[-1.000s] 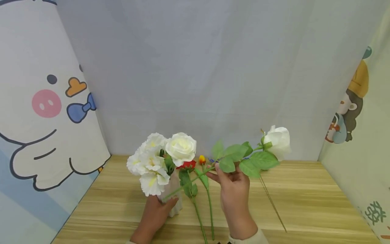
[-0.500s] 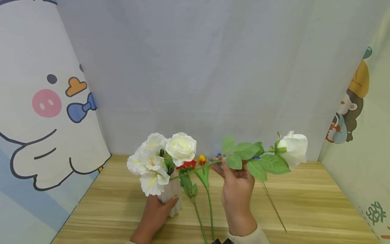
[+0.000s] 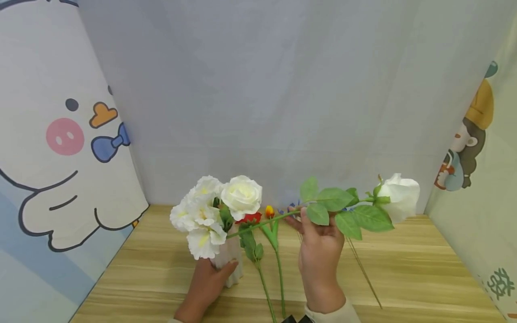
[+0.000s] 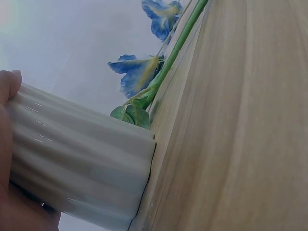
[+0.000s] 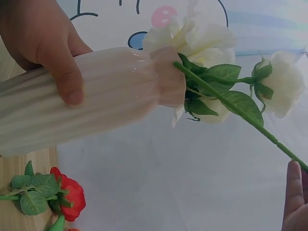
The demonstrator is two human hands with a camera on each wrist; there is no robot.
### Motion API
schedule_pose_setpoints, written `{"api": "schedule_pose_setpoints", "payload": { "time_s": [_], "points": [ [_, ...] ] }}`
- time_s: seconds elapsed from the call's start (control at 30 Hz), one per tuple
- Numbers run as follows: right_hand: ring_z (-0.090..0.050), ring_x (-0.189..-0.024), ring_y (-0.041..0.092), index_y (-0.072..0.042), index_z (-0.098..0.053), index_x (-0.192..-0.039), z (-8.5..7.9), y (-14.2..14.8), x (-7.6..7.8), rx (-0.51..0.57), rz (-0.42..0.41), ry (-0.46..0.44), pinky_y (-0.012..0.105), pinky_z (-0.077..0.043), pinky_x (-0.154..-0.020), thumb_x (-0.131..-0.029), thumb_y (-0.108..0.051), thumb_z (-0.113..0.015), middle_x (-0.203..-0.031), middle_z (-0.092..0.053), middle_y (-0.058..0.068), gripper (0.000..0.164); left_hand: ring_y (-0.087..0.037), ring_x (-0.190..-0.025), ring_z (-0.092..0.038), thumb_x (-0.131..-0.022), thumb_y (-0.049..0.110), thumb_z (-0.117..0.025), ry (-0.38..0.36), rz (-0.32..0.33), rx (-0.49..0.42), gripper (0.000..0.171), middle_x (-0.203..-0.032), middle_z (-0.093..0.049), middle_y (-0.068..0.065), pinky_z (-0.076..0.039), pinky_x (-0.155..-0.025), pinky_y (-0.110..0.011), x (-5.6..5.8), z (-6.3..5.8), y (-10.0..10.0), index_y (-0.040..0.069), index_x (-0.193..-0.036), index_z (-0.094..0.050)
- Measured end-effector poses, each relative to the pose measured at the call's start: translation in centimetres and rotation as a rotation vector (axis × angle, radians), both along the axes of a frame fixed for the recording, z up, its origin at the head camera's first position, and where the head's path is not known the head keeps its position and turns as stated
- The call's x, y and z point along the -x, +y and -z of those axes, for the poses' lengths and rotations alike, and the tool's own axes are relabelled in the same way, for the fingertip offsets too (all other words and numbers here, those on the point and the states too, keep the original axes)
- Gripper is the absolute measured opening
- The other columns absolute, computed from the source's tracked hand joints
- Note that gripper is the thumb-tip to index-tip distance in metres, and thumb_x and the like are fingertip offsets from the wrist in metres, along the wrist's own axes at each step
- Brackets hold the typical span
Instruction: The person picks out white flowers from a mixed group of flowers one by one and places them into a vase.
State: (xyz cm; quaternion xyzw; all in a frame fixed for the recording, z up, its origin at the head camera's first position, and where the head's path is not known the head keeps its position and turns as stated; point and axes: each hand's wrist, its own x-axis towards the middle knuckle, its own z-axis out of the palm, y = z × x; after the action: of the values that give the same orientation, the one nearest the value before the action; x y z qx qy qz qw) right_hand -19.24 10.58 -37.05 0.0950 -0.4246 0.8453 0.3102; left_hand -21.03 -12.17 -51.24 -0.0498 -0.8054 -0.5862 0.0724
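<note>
My left hand (image 3: 211, 279) grips the pale ribbed vase (image 3: 231, 265) around its side, thumb along the front, and the vase stands upright on the table. In it are ruffled white flowers (image 3: 202, 220) and an open white rose (image 3: 241, 195). Farther right, my right hand (image 3: 322, 258) pinches the green stem of another white rose (image 3: 400, 198), held nearly level with its bloom pointing right. The cut end of that stem (image 5: 211, 91) lies at the vase mouth (image 5: 171, 79) in the right wrist view; whether it is past the rim I cannot tell.
Between the hands lie a red flower (image 3: 251, 218) and an orange-yellow tulip (image 3: 269, 212), stems towards me. Blue flowers (image 4: 139, 72) lie behind the vase in the left wrist view. A thin brown stem (image 3: 365, 273) rests on the wooden table (image 3: 420, 269) at right, before a grey curtain (image 3: 282, 112).
My right hand has moved right with the white rose, and its stem end has drawn from in front of the vase body up to the mouth. My left hand stays on the vase.
</note>
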Motion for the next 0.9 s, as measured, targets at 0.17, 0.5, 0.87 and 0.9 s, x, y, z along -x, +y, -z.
{"api": "schedule_pose_setpoints", "payload": {
  "time_s": [0.17, 0.5, 0.87, 0.9],
  "points": [
    [-0.062, -0.094, 0.037, 0.008, -0.050, -0.121, -0.3, 0.1, -0.3, 0.021, -0.010, 0.001, 0.050, -0.050, -0.076, -0.087, 0.001, -0.063, -0.102, -0.058, 0.020, 0.037, -0.017, -0.110, -0.051, -0.075, 0.042, -0.076, -0.016, -0.011, -0.003, 0.065, -0.118, -0.054, 0.001, -0.038, -0.094, -0.043, -0.1, 0.0, 0.0, 0.024, -0.128, -0.042],
    [-0.062, -0.093, 0.038, 0.006, -0.049, -0.123, -0.3, -0.3, -0.2, -0.026, -0.030, 0.041, 0.050, -0.050, -0.077, -0.087, 0.005, -0.061, -0.101, -0.058, 0.021, 0.039, -0.014, -0.105, -0.053, -0.076, 0.044, -0.075, 0.003, 0.005, -0.014, 0.062, -0.113, -0.055, 0.002, -0.040, -0.093, -0.042, -0.3, 0.3, -0.2, 0.025, -0.126, -0.044],
    [-0.061, -0.088, 0.039, 0.010, -0.047, -0.119, -3.0, -0.8, -1.1, -0.256, 0.021, 0.200, 0.050, -0.051, -0.072, -0.087, 0.014, -0.055, -0.097, -0.056, 0.024, 0.033, -0.015, -0.106, -0.051, -0.075, 0.044, -0.076, 0.005, -0.012, -0.012, 0.067, -0.115, -0.053, 0.000, -0.038, -0.094, -0.040, -0.4, -0.2, 0.1, 0.024, -0.128, -0.040],
    [-0.061, -0.088, 0.038, 0.012, -0.047, -0.116, -3.3, -0.9, -1.2, -0.282, 0.024, 0.215, 0.050, -0.051, -0.072, -0.087, 0.015, -0.054, -0.096, -0.056, 0.024, 0.030, -0.015, -0.106, -0.051, -0.076, 0.043, -0.076, 0.003, -0.011, -0.016, 0.066, -0.116, -0.053, 0.000, -0.038, -0.094, -0.040, -0.4, -0.2, 0.1, 0.024, -0.128, -0.040]
  ]
}}
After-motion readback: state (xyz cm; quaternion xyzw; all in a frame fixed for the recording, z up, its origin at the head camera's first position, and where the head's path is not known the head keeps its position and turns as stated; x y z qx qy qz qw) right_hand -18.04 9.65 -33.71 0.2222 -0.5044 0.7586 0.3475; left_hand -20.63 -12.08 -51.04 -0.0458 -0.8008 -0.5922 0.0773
